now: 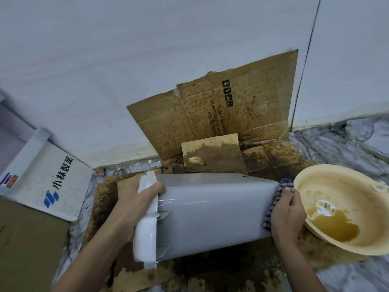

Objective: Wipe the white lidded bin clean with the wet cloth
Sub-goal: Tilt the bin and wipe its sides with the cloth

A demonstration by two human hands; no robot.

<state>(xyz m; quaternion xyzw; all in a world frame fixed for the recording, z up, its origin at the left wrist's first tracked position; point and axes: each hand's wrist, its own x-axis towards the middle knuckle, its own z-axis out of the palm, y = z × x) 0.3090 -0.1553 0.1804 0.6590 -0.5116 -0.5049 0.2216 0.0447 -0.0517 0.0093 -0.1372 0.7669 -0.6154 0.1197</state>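
Observation:
The white lidded bin [210,213] lies on its side across stained cardboard, its lid [145,234] pointing left and its base pointing right. My left hand [136,199] grips the lid end, thumb over the top edge of the bin. My right hand [287,213] presses a blue-and-white checked cloth [275,199] against the bin's base end. Part of the cloth is bunched above my fingers; the rest is hidden under my palm.
A cream plastic basin [328,186] holding brown water sits right beside my right hand. Dirty brown cardboard [210,114] leans on the white wall behind the bin. A white box with blue printed characters [52,180] stands at the left. Marble floor [347,144] lies to the right.

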